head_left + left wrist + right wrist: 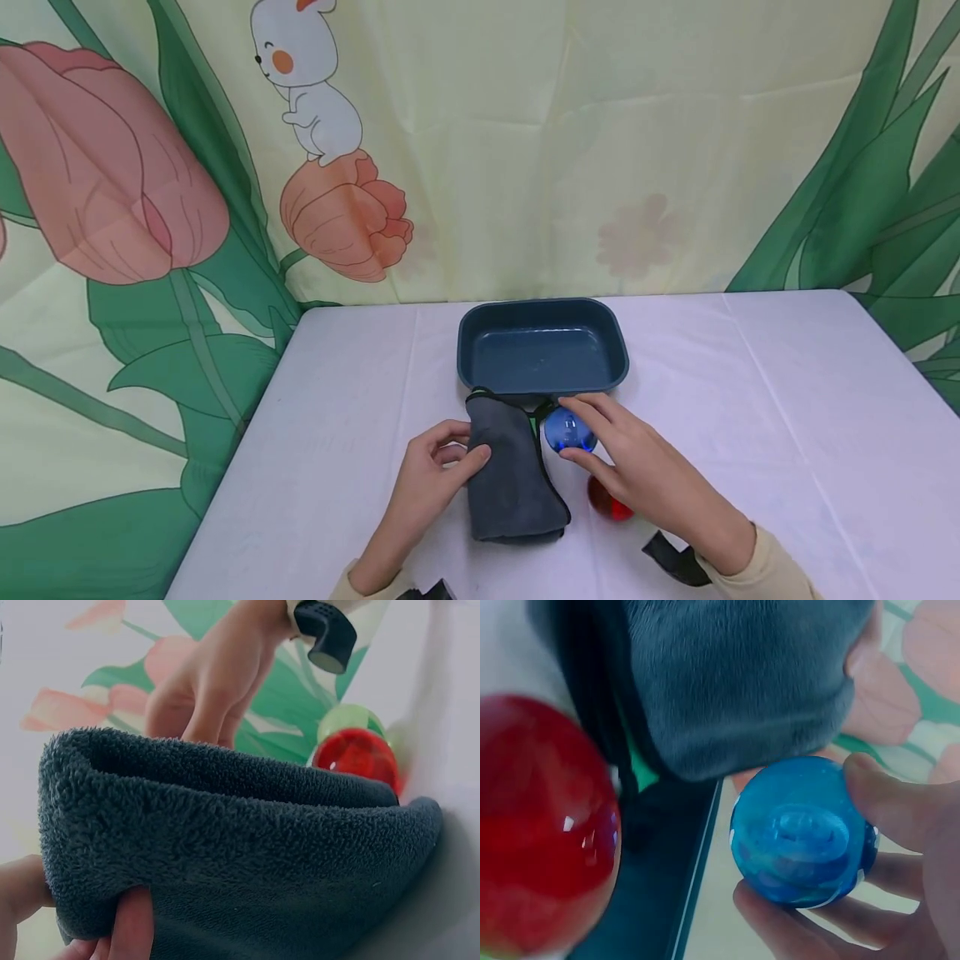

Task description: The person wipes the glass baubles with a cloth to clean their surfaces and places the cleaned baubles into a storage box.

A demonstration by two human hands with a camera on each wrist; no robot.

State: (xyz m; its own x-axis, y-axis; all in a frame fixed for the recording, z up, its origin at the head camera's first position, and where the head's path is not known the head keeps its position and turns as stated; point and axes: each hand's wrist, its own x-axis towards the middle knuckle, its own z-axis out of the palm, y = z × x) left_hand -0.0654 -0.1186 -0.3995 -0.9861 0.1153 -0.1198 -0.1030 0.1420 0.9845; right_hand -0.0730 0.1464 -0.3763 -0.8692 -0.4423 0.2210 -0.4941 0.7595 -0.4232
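Observation:
A folded dark grey towel [513, 475] with black edging stands in front of the tray; its fuzzy fold [247, 817] fills the left wrist view. My left hand [438, 462] pinches its left side between thumb and fingers. To the right of the towel, my right hand [637, 458] holds a translucent blue ball [567, 430] by thumb and fingertips, the same ball [802, 831] showing large in the right wrist view. A red ball [609, 500] lies under the right hand, partly hidden by it. Behind the red ball [356, 759] in the left wrist view, a pale green rounded thing [349, 718] shows.
A dark blue rectangular tray [542, 302] sits at the table's back, just beyond the towel. White cloth covers the table [360, 400]. Behind it hangs a curtain [525, 167] printed with flowers and a rabbit. A black strap [675, 560] is at the right wrist.

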